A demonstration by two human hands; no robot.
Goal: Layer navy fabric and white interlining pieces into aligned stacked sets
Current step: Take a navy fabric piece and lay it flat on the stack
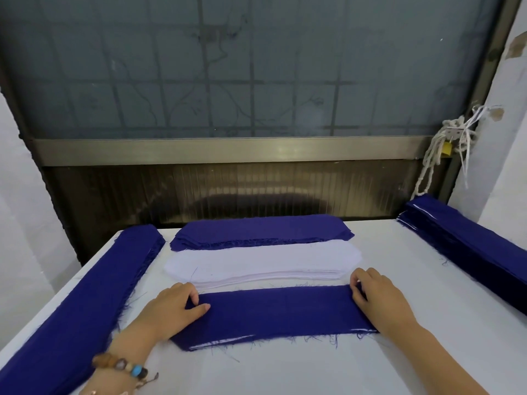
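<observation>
A navy fabric piece (273,315) lies flat on the white table (285,369) in front of me, with a white edge showing under its near side. My left hand (174,309) pinches its left end with curled fingers. My right hand (376,297) pinches its right end near the far corner. Just behind it sits a stack of white interlining pieces (262,263). Behind that lies a stack of navy pieces (262,230).
A long navy stack (79,303) runs along the table's left edge, and another navy stack (467,246) lies at the right. A frosted window (251,67) with a metal frame stands behind the table. White cords (450,141) hang at the right.
</observation>
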